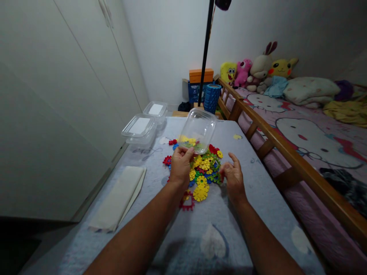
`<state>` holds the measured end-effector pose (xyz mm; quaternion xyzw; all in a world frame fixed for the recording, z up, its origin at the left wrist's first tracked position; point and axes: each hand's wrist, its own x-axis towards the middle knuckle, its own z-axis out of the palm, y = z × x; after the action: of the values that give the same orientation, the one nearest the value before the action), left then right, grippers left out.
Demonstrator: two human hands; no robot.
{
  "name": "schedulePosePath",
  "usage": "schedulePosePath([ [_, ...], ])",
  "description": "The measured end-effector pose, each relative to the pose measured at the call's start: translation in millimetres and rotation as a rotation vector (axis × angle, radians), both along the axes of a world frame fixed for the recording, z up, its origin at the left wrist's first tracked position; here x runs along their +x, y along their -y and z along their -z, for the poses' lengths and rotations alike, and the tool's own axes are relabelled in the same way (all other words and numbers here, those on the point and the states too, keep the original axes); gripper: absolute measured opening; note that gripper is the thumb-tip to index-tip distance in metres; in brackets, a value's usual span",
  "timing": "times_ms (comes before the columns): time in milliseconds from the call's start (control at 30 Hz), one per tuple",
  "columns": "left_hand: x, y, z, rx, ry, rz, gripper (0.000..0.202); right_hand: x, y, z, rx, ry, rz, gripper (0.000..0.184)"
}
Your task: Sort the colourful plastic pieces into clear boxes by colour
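Note:
My left hand (pixel 181 168) pinches the near edge of a clear plastic container (pixel 200 124), which is tilted up over the far part of a pile of toy pieces. Yellow, green, red and blue plastic interlocking pieces (pixel 205 164) make up that pile, and some show through the clear plastic. Nearest to me lie a yellow disc (pixel 201 192) with notches and a red square frame (pixel 187 201). At the right edge of the pile is my right hand (pixel 233 177), its index finger stretched out and its other fingers partly curled. I see nothing held in it.
Two lidded clear boxes (pixel 140 128) with white labels stand at the table's far left. A folded cream cloth (pixel 119 198) lies on the left of the patterned tablecloth (pixel 213 240). A wooden bed rail (pixel 282 160) runs along the right, and a black pole (pixel 205 53) rises beyond the table.

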<state>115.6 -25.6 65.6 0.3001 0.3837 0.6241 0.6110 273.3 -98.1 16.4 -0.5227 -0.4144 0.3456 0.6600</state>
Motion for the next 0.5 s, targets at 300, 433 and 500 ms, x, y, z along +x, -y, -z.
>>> schedulePosePath([
  [300,-44.1,-98.4,6.4,-0.204,-0.05,-0.196,0.032,-2.5,-6.3,16.4,-0.062,0.176,0.031,0.059],
  [433,-49.3,-128.3,13.1,-0.245,-0.056,-0.198,0.029,-2.2,-6.3,17.9,-0.081,0.207,0.029,0.057],
  [500,-50.8,-141.4,15.2,-0.279,-0.074,-0.196,0.026,-0.9,-6.1,19.2,-0.083,0.223,0.027,0.057],
])
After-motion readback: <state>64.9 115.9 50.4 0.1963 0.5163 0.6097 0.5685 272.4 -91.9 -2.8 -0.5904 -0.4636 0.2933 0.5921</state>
